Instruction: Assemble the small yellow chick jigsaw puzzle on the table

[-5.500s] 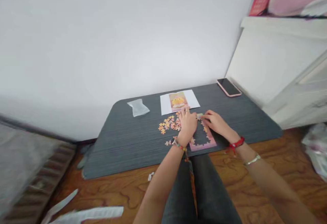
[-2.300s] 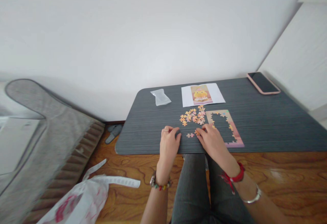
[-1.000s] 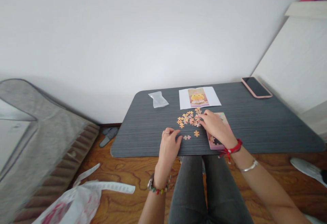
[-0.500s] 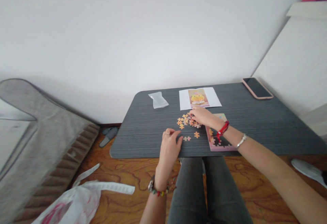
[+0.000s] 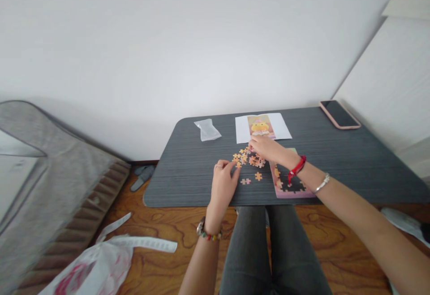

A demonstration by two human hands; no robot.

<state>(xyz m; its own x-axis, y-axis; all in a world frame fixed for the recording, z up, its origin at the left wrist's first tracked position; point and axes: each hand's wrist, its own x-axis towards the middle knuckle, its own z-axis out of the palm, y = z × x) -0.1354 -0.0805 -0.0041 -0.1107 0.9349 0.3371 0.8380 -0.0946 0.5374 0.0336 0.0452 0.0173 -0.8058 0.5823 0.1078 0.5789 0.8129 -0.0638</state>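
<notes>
Right hand (image 5: 265, 148) reaches to the loose puzzle pieces (image 5: 247, 158) mid-bench (image 5: 188, 169), its grip hidden, perhaps pinching one. Left hand (image 5: 223, 186) rests at seven o'clock, fingers loosely apart, empty. Puzzle frame (image 5: 290, 187) lies at four o'clock.

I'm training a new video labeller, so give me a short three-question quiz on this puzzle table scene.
1. True or false: the phone lies at the table's far right corner.
2. Which hand reaches across the loose puzzle pieces? A left hand; B right hand.
3. Fill in: the reference picture shows a ____ character.

Key: 1 true. 2 B; the left hand rests at the pile's near left edge, and the right forearm crosses the puzzle frame. 3 yellow.
</notes>
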